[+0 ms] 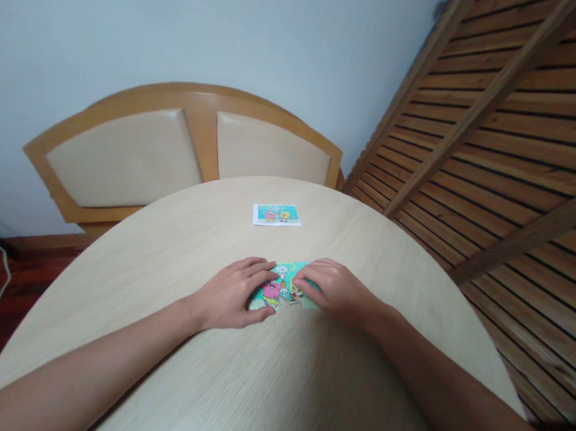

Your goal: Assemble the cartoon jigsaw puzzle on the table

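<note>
A small teal cartoon picture [282, 288], possibly a jigsaw puzzle, lies flat on the round table. It shows a pink figure, a pale one in the middle and a yellow one at the right. My left hand [237, 293] rests on its left end, fingers stretched out and thumb along the near edge. Over the right end is my right hand [331, 286], its fingers curled together and touching the picture near the yellow figure. Whatever those fingertips may pinch is hidden, and both ends of the picture are partly covered.
Farther back on the pale wooden table [200, 379] lies a white-edged card [277, 215] with a similar cartoon. A padded wooden headboard [197, 99] stands behind the table. Slatted wood [511, 144] leans at the right, and a white cable [6, 266] hangs at the left.
</note>
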Tool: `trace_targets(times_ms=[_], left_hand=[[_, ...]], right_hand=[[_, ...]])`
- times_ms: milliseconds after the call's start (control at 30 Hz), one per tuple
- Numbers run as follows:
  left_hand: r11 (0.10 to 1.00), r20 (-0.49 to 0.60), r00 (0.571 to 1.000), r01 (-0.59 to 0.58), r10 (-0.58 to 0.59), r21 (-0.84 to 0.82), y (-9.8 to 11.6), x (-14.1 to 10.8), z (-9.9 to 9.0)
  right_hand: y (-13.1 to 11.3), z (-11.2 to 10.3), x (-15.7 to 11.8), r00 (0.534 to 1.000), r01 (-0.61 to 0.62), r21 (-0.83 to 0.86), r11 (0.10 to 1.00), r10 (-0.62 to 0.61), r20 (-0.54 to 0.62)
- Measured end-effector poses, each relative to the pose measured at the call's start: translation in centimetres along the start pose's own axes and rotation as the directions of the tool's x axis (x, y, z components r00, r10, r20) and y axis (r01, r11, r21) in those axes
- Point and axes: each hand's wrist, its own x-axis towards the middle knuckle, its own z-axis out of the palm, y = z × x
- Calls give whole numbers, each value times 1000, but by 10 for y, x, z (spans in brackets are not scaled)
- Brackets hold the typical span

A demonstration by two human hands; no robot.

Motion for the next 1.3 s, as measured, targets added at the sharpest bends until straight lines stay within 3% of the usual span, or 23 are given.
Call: trace_targets(times_ms=[267,500,833,1133,1300], left_hand=[[1000,13,1000,-8,8,6,1,1,-2],[1000,-15,999,30,-30,7,1,1,-2],[992,-55,998,12,-19,-126,-5,2,2],[979,-71,997,5,-20,-205,-7,0,5],[978,-80,997,-15,-2,-208,-8,0,6]], right_hand=[[-4,-6,-1,994,95,159,983,-103,44],[-2,-6,0,999,-38,162,986,35,20],[-16,2,0,989,73,299,951,-108,102],[-18,8,4,972,209,483,850,-237,-3],[-20,2,3,998,2,528,850,-33,49]])
